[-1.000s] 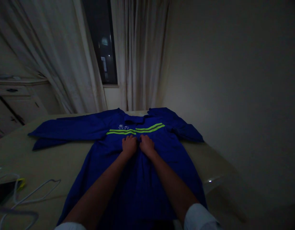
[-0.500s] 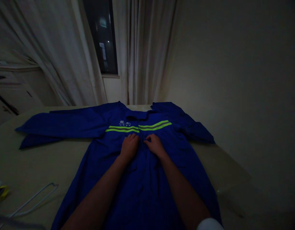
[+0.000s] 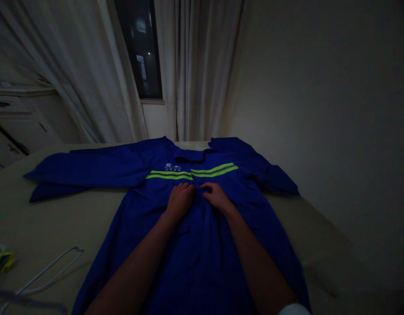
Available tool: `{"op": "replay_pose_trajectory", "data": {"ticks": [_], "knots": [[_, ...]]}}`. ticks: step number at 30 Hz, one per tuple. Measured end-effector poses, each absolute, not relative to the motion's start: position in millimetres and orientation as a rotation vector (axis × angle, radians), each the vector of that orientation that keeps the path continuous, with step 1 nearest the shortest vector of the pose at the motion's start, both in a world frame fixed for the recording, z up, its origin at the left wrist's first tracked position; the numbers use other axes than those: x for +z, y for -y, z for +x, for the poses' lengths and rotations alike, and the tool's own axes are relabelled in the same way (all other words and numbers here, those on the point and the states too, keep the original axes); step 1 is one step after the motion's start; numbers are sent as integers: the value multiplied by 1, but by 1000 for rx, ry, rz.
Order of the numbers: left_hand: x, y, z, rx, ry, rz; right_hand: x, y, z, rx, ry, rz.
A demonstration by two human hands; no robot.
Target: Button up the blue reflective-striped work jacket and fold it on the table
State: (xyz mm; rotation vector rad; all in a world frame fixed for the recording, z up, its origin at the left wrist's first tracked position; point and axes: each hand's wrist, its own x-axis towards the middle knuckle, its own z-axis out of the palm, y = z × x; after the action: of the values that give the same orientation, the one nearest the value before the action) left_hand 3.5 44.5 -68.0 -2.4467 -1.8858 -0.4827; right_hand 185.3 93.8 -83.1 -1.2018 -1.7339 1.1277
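a pale bench (image 3: 67,218) is filling the lower part of the view, with long cream curtains (image 3: 202,65) hanging behind it on either side of a dark window (image 3: 138,48). a blue work coat (image 3: 202,258) is lying spread out face up on the bench, its sleeves stretching to both sides, its collar toward the window and two lime reflective stripes (image 3: 169,175) crossing its chest. a white wire hanger (image 3: 47,271) is lying on the bench near the coat's lower edge, not touching it. the left hand (image 3: 180,202) and the right hand (image 3: 217,197) are resting close together on the coat's centre front, just below the stripes. the left fingers (image 3: 182,189) are lying curved on the cloth, and the right fingers (image 3: 207,188) are curling in at the front opening, partly closed; i cannot tell whether either hand is gripping the cloth.
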Motion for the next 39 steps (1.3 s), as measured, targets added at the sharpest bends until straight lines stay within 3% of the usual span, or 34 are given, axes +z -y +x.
{"op": "replay_pose_trajectory", "data": {"ticks": [16, 24, 30, 39], "knots": [[-69, -45, 1, -690, 1962, -2453, -86, -93, 183, 986, 1830, -1154], [-64, -52, 8, -639, 2279, -2330, -81, -85, 175, 745, 1873, -1289], [-65, -45, 9, -549, 1990, -2435, -83, -89, 164, 544, 1908, -1314], [-68, -47, 9, -619, 2051, -2403, -83, -85, 163, 568, 1940, -1308]]}}
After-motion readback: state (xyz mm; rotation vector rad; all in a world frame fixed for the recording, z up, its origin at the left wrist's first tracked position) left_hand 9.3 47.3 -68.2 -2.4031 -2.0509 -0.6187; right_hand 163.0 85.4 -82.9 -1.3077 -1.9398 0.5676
